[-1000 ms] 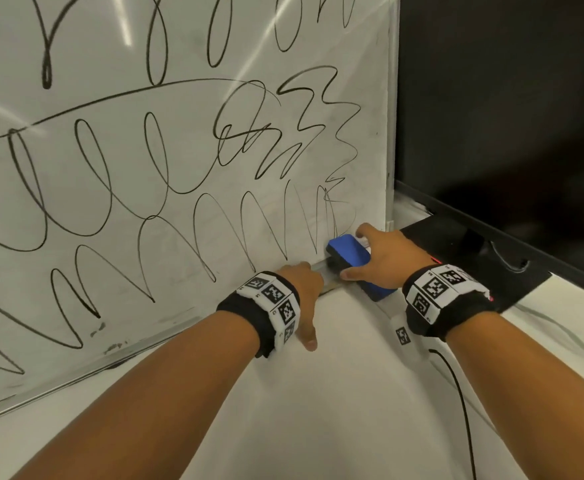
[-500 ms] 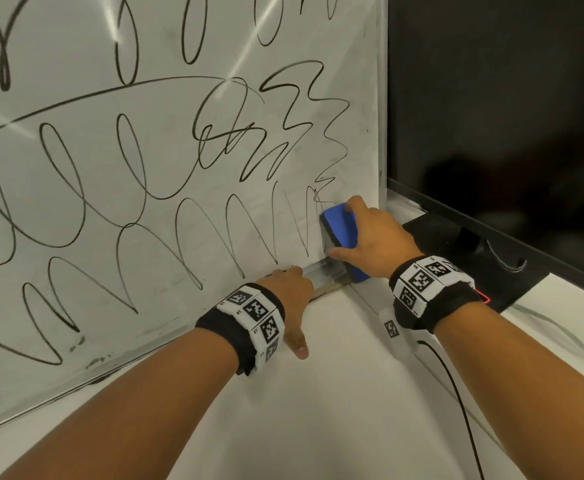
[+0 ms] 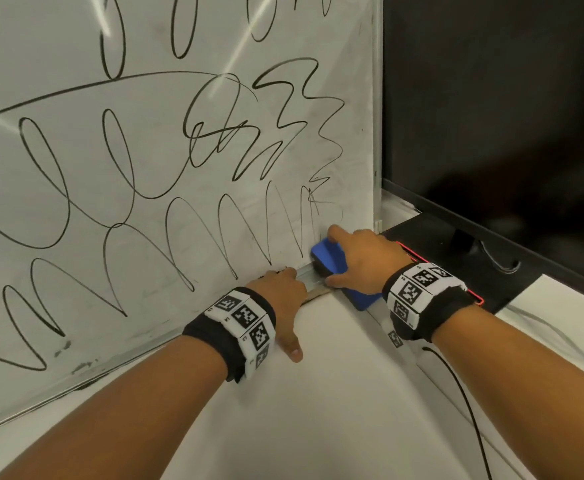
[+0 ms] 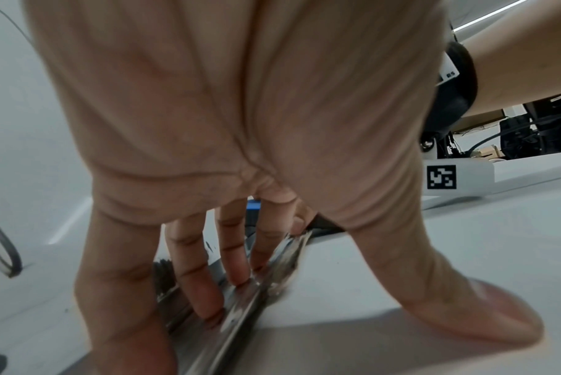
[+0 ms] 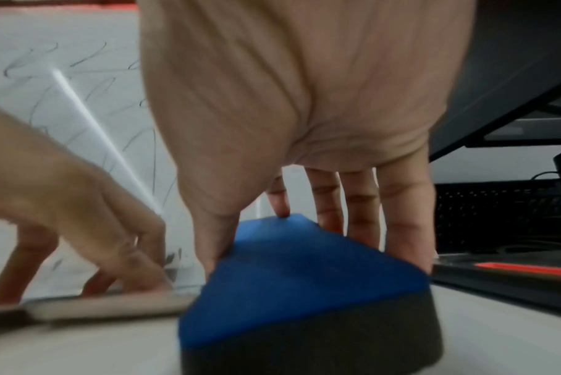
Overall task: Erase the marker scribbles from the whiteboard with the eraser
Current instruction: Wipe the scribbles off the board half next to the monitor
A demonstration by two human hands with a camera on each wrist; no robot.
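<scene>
The whiteboard point(image 3: 145, 174) stands upright on the table, covered in black marker scribbles point(image 3: 221, 133). The lowest zigzags by its right edge look faint and smeared. My right hand point(image 3: 363, 258) grips the blue eraser point(image 3: 328, 258) with its dark felt face against the board's bottom right corner. In the right wrist view my thumb and fingers clasp the eraser point(image 5: 304, 274) from both sides. My left hand point(image 3: 283, 296) presses on the board's metal bottom frame point(image 4: 240, 317) with straight fingers point(image 4: 208, 291), its thumb flat on the table. It holds nothing.
A black monitor point(image 3: 491, 116) stands just right of the board, its stand base point(image 3: 456, 271) behind my right wrist. A black cable point(image 3: 463, 403) and a white tagged block point(image 3: 396, 337) lie on the white table point(image 3: 318, 427).
My right hand swept the eraser up the board's right edge, then back down to the bottom corner. The left hand stayed on the frame.
</scene>
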